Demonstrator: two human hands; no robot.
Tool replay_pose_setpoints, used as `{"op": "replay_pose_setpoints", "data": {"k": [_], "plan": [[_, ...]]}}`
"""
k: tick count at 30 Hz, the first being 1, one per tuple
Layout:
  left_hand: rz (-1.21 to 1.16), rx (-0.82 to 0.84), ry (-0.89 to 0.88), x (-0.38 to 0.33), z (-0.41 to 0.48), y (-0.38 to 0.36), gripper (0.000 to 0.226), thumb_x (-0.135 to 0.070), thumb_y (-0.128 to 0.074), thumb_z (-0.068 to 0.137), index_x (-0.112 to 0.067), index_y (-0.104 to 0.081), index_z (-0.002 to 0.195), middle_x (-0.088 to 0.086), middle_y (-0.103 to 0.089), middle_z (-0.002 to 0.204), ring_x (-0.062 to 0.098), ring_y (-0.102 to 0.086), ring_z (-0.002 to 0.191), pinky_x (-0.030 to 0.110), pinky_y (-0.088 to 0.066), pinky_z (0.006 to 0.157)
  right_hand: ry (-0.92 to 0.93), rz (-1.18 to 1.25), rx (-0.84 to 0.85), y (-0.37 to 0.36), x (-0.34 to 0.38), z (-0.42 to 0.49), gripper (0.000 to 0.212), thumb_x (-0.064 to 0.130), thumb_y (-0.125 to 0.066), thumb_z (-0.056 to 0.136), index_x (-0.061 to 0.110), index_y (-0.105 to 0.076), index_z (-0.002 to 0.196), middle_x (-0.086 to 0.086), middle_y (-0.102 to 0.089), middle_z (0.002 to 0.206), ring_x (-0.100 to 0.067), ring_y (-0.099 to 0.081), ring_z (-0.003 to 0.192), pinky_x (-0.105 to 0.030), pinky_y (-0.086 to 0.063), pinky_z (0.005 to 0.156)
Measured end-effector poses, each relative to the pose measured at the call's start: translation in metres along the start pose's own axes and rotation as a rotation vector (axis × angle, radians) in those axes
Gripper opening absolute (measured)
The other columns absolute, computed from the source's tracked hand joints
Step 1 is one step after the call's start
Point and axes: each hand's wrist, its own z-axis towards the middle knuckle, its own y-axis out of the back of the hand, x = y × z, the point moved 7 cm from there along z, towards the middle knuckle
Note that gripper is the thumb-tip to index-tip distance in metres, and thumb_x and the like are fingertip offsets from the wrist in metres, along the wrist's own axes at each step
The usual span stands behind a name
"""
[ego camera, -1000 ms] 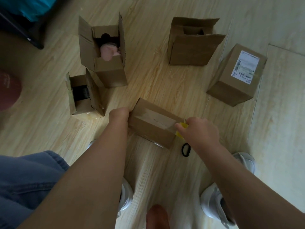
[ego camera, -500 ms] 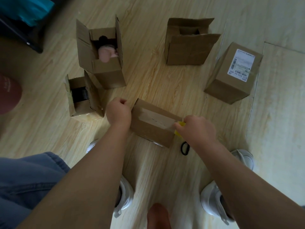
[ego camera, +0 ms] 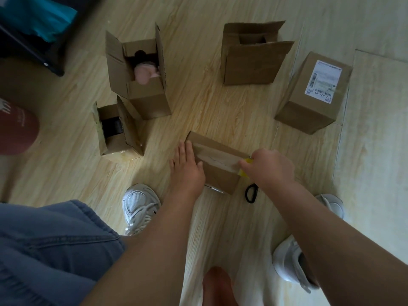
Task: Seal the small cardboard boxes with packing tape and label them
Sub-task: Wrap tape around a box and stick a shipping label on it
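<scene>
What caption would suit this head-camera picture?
Left hand flat against the taped box, right hand gripping a yellow tool at its other end.

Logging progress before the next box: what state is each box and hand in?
Centre box: closed, tape strip along top, no label visible.
Labelled box: closed, label on top.
Pink-item box: flaps open.
Far box: flaps open.
Black-item box: open.
Left hand: flat, pressing centre box's end.
Right hand: gripping yellow item at tape's end.
</scene>
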Motion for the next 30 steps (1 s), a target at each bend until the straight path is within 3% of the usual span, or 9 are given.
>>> {"op": "replay_pose_setpoints", "data": {"k": [4, 10, 21, 25, 30], "plan": [[0.068, 0.073, -0.028, 0.005, 0.000, -0.005, 0.065, -0.026, -0.027, 0.107, -0.014, 0.014, 0.156, 0.004, 0.022, 0.163, 0.018, 0.020, 0.150, 0.038, 0.012, 0.122, 0.018, -0.008, 0.001, 0.002, -0.001, 0.000, 0.043, 0.049, -0.050, 0.095, 0.015, -0.059, 0.069, 0.003, -0.052, 0.060, -0.013, -0.048, 0.052, -0.022, -0.034, 0.047], [0.132, 0.077, -0.015, 0.004, 0.000, -0.005, 0.065, -0.026, -0.026, 0.107, -0.012, 0.014, 0.156, 0.006, 0.022, 0.163, 0.020, 0.020, 0.150, 0.038, 0.010, 0.122, 0.001, -0.078, 0.012, 0.002, -0.011, 0.002, 0.045, 0.044, -0.050, 0.096, 0.016, -0.050, 0.061, 0.003, -0.047, 0.057, -0.012, -0.043, 0.048, -0.020, -0.029, 0.046], [0.151, 0.098, -0.060, 0.004, 0.008, -0.007, 0.065, -0.030, -0.023, 0.105, -0.015, 0.014, 0.156, 0.004, 0.020, 0.164, 0.016, 0.020, 0.150, 0.035, 0.013, 0.120, -0.008, -0.084, 0.040, -0.030, -0.024, 0.006, 0.053, 0.061, -0.042, 0.099, 0.017, -0.053, 0.072, 0.002, -0.054, 0.065, -0.013, -0.048, 0.053, -0.024, -0.031, 0.046], [0.196, 0.112, -0.090, 0.004, 0.016, -0.006, 0.064, -0.029, -0.021, 0.105, -0.015, 0.016, 0.155, 0.003, 0.023, 0.163, 0.016, 0.022, 0.149, 0.035, 0.015, 0.121, -0.048, 0.041, 0.064, -0.041, -0.029, 0.006, 0.055, 0.065, -0.044, 0.096, 0.015, -0.063, 0.083, 0.001, -0.059, 0.069, -0.017, -0.059, 0.062, -0.026, -0.038, 0.048], [0.265, 0.156, -0.169, 0.001, 0.033, 0.002, 0.063, -0.028, -0.019, 0.105, -0.016, 0.019, 0.154, 0.002, 0.027, 0.162, 0.014, 0.024, 0.148, 0.033, 0.016, 0.120, -0.131, 0.273, 0.162, -0.063, -0.026, 0.006, 0.051, 0.063, -0.046, 0.096, 0.015, -0.064, 0.090, 0.000, -0.060, 0.072, -0.016, -0.058, 0.064, -0.028, -0.040, 0.050]]}}
